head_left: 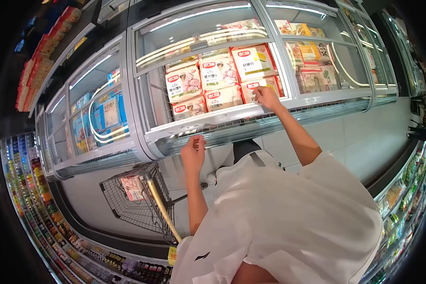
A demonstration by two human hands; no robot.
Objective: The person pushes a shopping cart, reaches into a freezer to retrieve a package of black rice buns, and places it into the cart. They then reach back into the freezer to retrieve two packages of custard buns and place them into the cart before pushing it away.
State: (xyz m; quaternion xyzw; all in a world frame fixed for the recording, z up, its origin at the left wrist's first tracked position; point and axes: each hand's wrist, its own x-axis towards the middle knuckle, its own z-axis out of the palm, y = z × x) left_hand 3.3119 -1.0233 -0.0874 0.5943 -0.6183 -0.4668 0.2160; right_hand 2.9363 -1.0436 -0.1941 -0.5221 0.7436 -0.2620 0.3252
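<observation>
My right hand [267, 98] hangs over the front rim of an open freezer section [156, 102], close to the lower right bag of frozen buns [252, 91]. Its fingers are loosely bent and apart, with nothing visible in them; contact with the bag cannot be made out. Beside it lie more red and white bags, among them a bun bag with a yellow picture [253, 63] and a bag of dark-rice buns [183, 84]. Lower and to the left, my left hand [193, 154] is held in front of the freezer's glass bumper, fingers half curled and holding nothing visible.
A wire shopping cart [137, 213] with a yellowish handle [162, 208] stands at my left, a red and white bag [133, 188] inside. Freezer sections with glass lids [102, 111] flank the open one. Stocked shelves [404, 199] curve along the lower left and right.
</observation>
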